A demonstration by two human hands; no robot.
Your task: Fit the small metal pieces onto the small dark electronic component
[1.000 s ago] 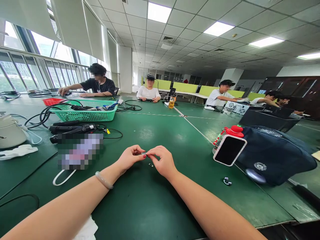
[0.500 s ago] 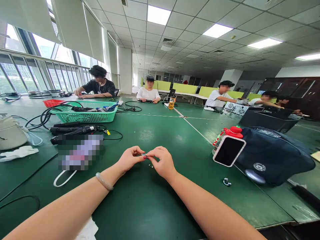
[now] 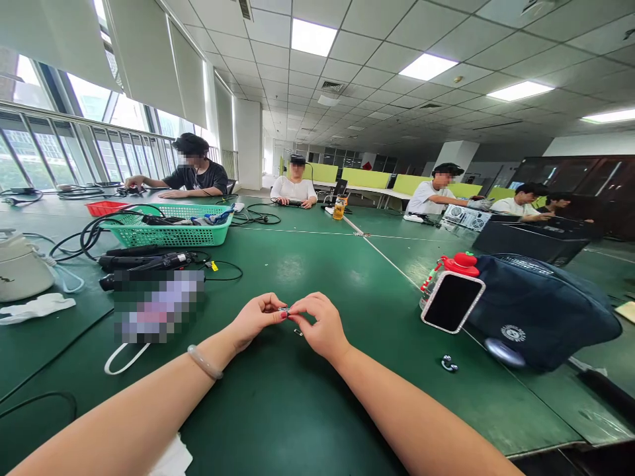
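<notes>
Over the middle of the green table (image 3: 292,410), my left hand (image 3: 258,319) pinches a tiny metallic piece (image 3: 284,309) between thumb and forefinger. My right hand (image 3: 320,324) meets it from the other side, its thumb and fingertips closed at the same small piece. The piece is mostly covered by fingertips, so I cannot make out its kind. Just below the right fingertips lies a small light-coloured metal part (image 3: 298,332) on the table. A pale bangle (image 3: 204,362) circles my left wrist.
At left are a green basket (image 3: 169,233) of cables, black tools (image 3: 143,261) and a blurred purple pouch (image 3: 163,307). To the right stand a phone (image 3: 453,301), a red-capped bottle (image 3: 459,263), a dark bag (image 3: 540,311) and earbuds (image 3: 449,363). Several people sit farther off.
My hands stay pinched together at nearly the same spot. The view has shifted slightly. At far left, a co-worker's arm has reached farther out to the left across the table.
</notes>
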